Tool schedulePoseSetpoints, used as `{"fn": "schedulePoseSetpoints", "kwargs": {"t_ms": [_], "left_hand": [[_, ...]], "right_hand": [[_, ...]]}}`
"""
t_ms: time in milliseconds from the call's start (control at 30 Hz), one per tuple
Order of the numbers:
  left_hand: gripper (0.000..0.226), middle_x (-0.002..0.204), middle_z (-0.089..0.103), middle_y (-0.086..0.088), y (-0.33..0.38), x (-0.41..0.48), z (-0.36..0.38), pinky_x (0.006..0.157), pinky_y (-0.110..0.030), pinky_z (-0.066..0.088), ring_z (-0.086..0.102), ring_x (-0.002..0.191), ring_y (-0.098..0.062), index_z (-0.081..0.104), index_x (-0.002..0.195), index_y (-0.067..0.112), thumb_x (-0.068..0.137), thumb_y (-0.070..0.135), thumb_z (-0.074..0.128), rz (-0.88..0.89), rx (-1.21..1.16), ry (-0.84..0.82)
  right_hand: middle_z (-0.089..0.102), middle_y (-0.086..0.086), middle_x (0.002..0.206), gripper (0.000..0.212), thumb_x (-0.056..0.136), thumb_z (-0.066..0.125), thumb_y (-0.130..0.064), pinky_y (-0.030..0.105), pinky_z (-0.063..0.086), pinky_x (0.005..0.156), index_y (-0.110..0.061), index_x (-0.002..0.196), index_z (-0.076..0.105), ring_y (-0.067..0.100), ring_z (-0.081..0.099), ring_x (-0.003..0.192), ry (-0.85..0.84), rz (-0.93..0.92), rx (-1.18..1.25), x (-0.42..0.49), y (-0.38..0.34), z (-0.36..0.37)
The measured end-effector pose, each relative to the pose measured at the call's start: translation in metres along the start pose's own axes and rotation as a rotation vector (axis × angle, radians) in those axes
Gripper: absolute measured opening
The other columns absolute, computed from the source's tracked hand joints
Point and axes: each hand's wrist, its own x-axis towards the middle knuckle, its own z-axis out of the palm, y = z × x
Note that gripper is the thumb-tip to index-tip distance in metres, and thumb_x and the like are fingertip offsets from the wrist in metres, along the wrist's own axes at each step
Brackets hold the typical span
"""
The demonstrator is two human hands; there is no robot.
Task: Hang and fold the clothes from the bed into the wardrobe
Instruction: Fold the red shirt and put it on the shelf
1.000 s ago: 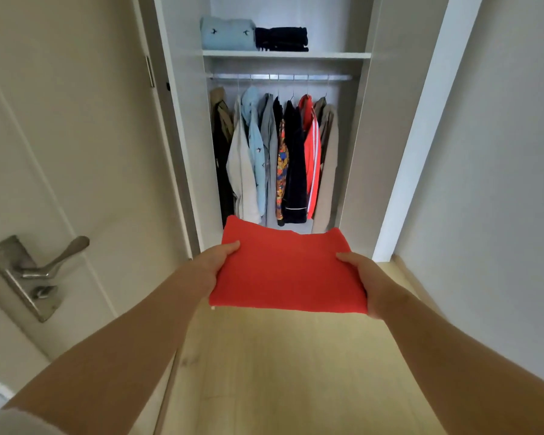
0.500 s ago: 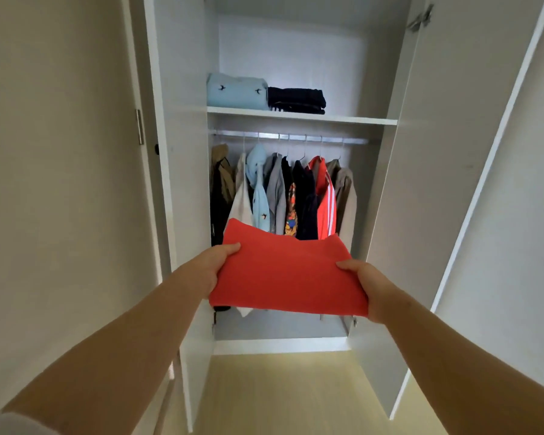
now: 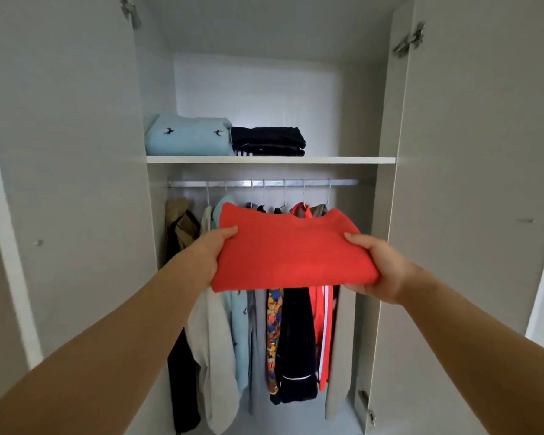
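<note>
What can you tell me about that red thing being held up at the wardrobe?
The red garment is folded into a thick, flat rectangle of plain, soft-looking fabric, with no print showing. It is held roughly level: the left hand grips its left edge, the right hand its right edge, thumbs on top. It is in front of the hanging clothes and below the shelf, which it does not touch.
</note>
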Motion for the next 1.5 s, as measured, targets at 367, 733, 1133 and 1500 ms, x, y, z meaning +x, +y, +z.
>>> {"fn": "schedulePoseSetpoints", "kwargs": {"t_ms": [367, 733, 1133, 1500], "left_hand": [[0.023, 0.066, 0.062, -0.012, 0.102, 0.141, 0.127, 0.093, -0.047, 0.042, 0.052, 0.067, -0.026, 0.058, 0.095, 0.006, 0.097, 0.027, 0.048, 0.149, -0.133, 0.031], [0.034, 0.131, 0.056, -0.010, 0.171, 0.246, 0.195, 0.082, -0.044, 0.042, 0.055, 0.117, -0.029, 0.050, 0.130, 0.010, 0.099, 0.022, 0.042, 0.281, -0.312, -0.057], [0.024, 0.116, 0.061, -0.001, 0.181, 0.345, 0.280, 0.084, -0.031, 0.047, 0.060, 0.105, -0.021, 0.055, 0.116, 0.011, 0.096, 0.018, 0.042, 0.177, -0.442, -0.156], [0.021, 0.068, 0.058, 0.004, 0.205, 0.358, 0.234, 0.061, -0.023, 0.047, 0.057, 0.060, -0.014, 0.058, 0.072, 0.020, 0.091, 0.020, 0.050, 0.965, 0.795, 0.016]], "right_hand": [[0.055, -0.003, 0.049, 0.018, 0.092, 0.052, -0.030, 0.017, 0.047, 0.040, -0.018, 0.079, 0.056, 0.009, 0.049, 0.038, -0.093, -0.205, 0.381, 0.189, -0.125, -0.065], [0.061, -0.003, 0.090, 0.020, 0.089, 0.055, -0.042, 0.031, 0.051, 0.072, -0.024, 0.098, 0.057, 0.016, 0.060, 0.084, -0.020, -0.502, 0.505, 0.304, -0.198, -0.055], [0.058, 0.012, 0.096, 0.036, 0.091, 0.058, -0.019, 0.029, 0.056, 0.047, -0.007, 0.123, 0.045, 0.022, 0.059, 0.075, 0.171, -0.477, 0.344, 0.388, -0.237, -0.063], [0.060, 0.030, 0.108, 0.015, 0.094, 0.045, 0.002, 0.031, 0.053, 0.067, 0.007, 0.091, 0.059, 0.031, 0.064, 0.077, 0.448, -0.420, -0.556, 0.440, -0.275, -0.116]]}}
